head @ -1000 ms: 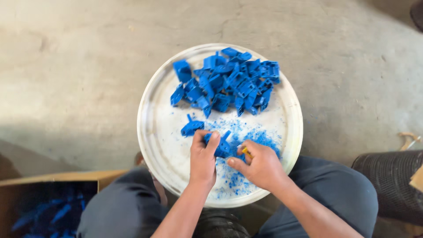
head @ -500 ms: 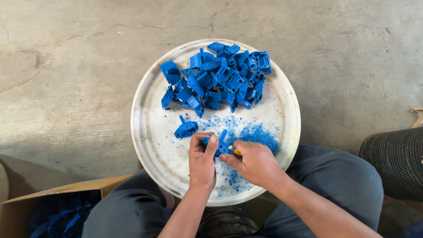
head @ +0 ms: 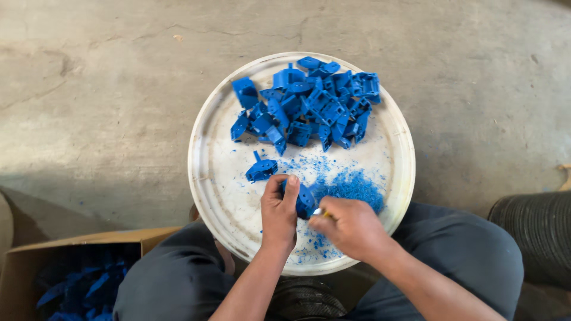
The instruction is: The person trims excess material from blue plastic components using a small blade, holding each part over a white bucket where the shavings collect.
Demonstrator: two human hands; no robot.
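A round white tray (head: 208,178) rests on my lap. My left hand (head: 278,213) grips a blue plastic part (head: 304,201) over the tray's near side. My right hand (head: 351,227) is closed on a small tool with a yellow tip (head: 321,212), held against that part. A pile of several blue plastic parts (head: 309,104) lies on the far half of the tray. One separate blue part (head: 262,170) lies just left of my left hand. Blue shavings (head: 351,185) are heaped beside my right hand.
An open cardboard box (head: 71,270) with more blue parts stands at the lower left on the concrete floor (head: 89,89). A dark ribbed cylinder (head: 535,232) sits at the right edge. My knees in dark trousers (head: 464,249) frame the tray.
The view has shifted slightly. My hands stay together on the blue part, the right hand working the tool against it.
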